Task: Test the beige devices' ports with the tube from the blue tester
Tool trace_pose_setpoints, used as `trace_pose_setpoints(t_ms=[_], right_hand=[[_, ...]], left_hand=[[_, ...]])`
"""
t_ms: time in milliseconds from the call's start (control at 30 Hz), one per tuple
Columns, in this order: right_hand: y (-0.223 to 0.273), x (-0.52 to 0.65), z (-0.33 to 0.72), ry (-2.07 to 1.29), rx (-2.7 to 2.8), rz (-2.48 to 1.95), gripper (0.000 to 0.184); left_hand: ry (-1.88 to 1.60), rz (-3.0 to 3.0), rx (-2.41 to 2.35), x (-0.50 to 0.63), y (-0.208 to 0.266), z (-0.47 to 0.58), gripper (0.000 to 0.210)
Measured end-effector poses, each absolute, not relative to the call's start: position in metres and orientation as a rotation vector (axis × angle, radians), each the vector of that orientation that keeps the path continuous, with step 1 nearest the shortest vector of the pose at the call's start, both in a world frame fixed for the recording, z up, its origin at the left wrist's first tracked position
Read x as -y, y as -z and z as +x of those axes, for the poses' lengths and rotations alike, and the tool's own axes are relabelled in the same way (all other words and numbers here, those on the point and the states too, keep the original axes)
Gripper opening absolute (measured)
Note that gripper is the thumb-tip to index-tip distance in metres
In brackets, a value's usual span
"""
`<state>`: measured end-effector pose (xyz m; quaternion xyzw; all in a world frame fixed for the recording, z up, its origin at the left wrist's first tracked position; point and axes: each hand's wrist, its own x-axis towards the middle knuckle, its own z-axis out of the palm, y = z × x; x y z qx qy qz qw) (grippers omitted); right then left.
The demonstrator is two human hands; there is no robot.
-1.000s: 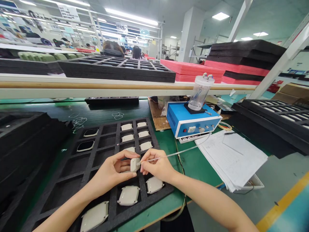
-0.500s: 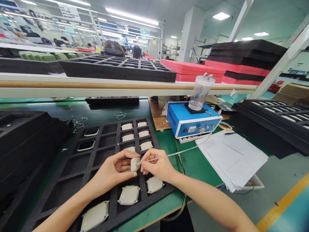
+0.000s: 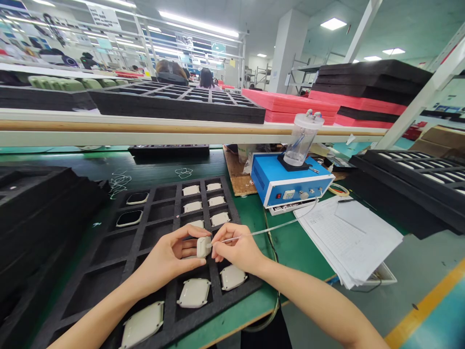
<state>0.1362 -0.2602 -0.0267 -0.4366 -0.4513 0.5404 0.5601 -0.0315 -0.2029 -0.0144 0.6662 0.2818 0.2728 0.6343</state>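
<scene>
Over the black foam tray [image 3: 170,249], my left hand [image 3: 170,254] pinches a cream watch case [image 3: 202,247] between thumb and fingertips, tilted on its edge. My right hand [image 3: 236,249] is closed around the end of a thin clear tube [image 3: 269,230], its tip at the side of that case. What the tip does there is too small to make out. More cream cases, such as one near me [image 3: 194,293] and one at the right [image 3: 233,277], lie in the tray's pockets. Two framed dark-faced cases [image 3: 130,219] sit in the left column.
The tube runs to a blue machine [image 3: 292,182] with a clear cylinder [image 3: 302,140] on top. Papers [image 3: 348,237] lie to the right. Stacked black foam trays [image 3: 36,218] stand at the left. A shelf edge [image 3: 145,139] crosses ahead, loaded with foam trays. White strings [image 3: 119,184] lie behind.
Both hands keep the same pose on the watch case and tube. A small loop of white string at the back has shifted slightly right.
</scene>
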Motion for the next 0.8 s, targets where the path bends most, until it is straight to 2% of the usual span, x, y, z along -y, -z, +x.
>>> trace_pose_setpoints(t_ms=[800], right_hand=[[0.0282,0.2595,0.1372,-1.269,1.066,-1.018,0.004]], left_hand=[[-0.617,1.537,-0.620,0.2001,0.0218,-0.0330,0.034]])
